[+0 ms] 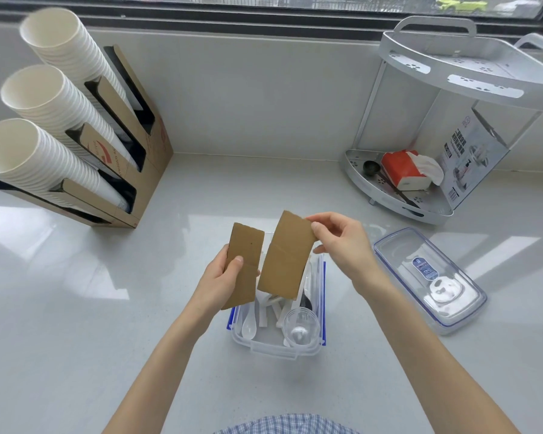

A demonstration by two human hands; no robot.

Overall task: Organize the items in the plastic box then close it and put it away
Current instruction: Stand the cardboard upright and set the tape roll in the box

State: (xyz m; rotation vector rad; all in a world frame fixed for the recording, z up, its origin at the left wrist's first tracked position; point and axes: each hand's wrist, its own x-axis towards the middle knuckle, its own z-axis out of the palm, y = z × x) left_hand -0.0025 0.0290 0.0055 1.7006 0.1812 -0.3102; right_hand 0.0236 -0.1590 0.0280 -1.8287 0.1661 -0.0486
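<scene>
An open clear plastic box (276, 350) with blue clips sits on the counter in front of me. Inside lie white plastic spoons (249, 327), a clear plastic cup (301, 329) and other white utensils. My left hand (221, 277) grips a brown cardboard sleeve (244, 261) above the box's left side. My right hand (342, 242) pinches the top corner of a second, larger cardboard sleeve (284, 258), which hangs over the box. The box's clear lid (427, 277) lies flat on the counter to the right.
A cardboard dispenser (129, 170) holding three stacks of white paper cups (44, 101) stands at the left. A white two-tier corner rack (452, 76) with a tissue pack (405, 170), a scoop and a printed box stands at the back right, below a window.
</scene>
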